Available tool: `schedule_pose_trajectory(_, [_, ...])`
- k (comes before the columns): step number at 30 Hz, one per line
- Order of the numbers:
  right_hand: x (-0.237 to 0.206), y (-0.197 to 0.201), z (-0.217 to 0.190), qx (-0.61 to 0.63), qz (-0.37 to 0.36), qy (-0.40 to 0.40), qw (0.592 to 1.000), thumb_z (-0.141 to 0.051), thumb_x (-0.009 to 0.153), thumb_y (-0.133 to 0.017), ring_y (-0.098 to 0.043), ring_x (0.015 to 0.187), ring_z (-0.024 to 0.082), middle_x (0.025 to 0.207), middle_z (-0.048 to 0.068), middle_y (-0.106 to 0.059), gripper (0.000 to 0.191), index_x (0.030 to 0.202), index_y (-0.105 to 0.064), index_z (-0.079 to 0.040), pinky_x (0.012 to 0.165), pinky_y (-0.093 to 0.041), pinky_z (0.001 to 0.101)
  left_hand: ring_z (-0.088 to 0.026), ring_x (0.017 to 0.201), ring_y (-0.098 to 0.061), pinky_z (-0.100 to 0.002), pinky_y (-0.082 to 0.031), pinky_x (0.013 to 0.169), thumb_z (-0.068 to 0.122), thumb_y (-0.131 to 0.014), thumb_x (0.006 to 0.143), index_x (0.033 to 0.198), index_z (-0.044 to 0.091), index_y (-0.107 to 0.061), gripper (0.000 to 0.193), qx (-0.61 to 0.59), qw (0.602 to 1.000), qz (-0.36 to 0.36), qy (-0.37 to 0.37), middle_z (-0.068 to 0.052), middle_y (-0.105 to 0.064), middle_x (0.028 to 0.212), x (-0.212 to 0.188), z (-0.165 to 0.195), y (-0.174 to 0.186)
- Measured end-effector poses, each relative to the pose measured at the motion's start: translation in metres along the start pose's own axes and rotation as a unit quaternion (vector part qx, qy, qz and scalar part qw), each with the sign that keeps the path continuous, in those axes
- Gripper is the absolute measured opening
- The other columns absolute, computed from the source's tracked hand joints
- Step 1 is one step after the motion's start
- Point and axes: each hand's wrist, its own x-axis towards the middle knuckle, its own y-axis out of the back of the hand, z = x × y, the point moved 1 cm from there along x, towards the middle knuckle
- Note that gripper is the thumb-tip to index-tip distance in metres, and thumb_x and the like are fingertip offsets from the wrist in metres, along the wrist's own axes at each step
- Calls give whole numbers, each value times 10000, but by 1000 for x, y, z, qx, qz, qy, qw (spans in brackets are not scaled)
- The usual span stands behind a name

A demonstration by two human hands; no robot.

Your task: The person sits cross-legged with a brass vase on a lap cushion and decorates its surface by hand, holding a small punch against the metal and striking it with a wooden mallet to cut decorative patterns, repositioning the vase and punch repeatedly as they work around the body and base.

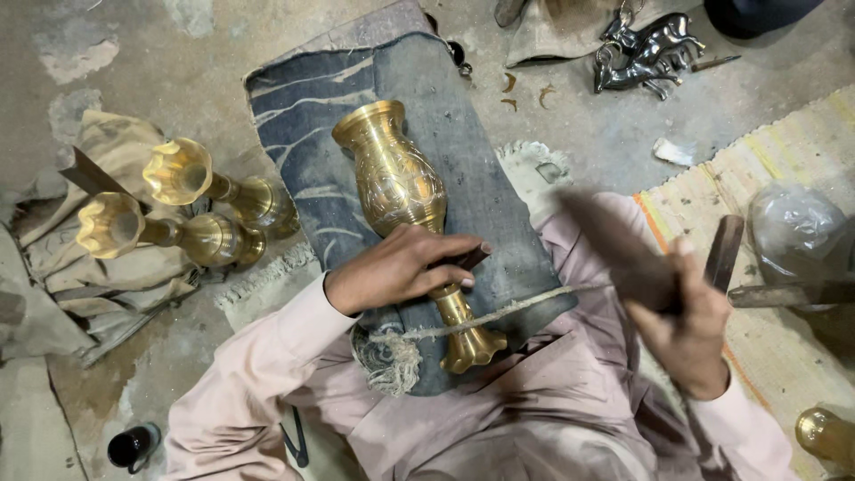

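Note:
An engraved brass vase (395,183) lies on its side on a dark blue-grey padded block (481,178) over my lap. A frayed cord (499,312) runs across the vase's stem near its foot. My left hand (401,265) rests on the lower body of the vase and pinches a small dark chisel against it. My right hand (690,321) is raised to the right, gripping a dark hammer (614,245) that is blurred with motion.
Two brass flower-mouthed vases (191,205) lie on crumpled cloth at the left. Silver animal figurines (648,52) sit at the top. A striped mat (784,169), a plastic bag (795,230), a metal bar (788,294) and another brass piece (824,435) are at the right. A dark bottle (132,445) stands bottom left.

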Motion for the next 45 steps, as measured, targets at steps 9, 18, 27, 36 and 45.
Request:
schedule_pose_trajectory(9, [48,0,-12,-12,-89,36,995,-105,805,-805,-707,856,240,995,153,-685,734,1456,-502,50,730,-560,339,-241,741,-787,-353,-613,723,279,-688,1018,1146,74,-726,245,54,998,8,21,-109,-799,935,-11,-18,-15])
schedule_pose_trajectory(18, [74,-1,-35,130,-59,60,988,-182,843,-769,-676,881,258,1307,232,-585,719,1447,-429,11,759,-553,352,-259,808,-789,-361,-623,723,200,-703,958,1244,-15,-682,359,46,994,102,-9,-147,-787,1022,-14,-1,-18])
schedule_pose_trajectory(27, [74,1,-23,69,-160,29,984,-118,810,-789,-723,969,283,1132,167,-693,630,1388,-561,-11,817,-559,365,-338,861,-761,-395,-589,742,180,-735,932,1138,-9,-712,281,90,982,163,34,-184,-767,1004,-28,12,-28])
schedule_pose_trajectory(36, [81,7,-32,-284,-280,111,910,-178,757,-902,-725,862,234,960,68,-715,787,1481,-595,-205,739,-559,370,-323,850,-768,-396,-599,735,203,-739,951,1137,4,-719,273,94,979,173,51,-170,-769,1003,-32,9,-31])
schedule_pose_trajectory(45, [51,4,6,219,-148,-24,964,-126,797,-805,-739,838,113,1135,69,-721,787,1494,-462,-3,790,-595,300,-168,817,-768,-304,-637,730,187,-707,978,1140,46,-700,215,-16,969,237,64,-79,-780,977,-40,-5,-18])
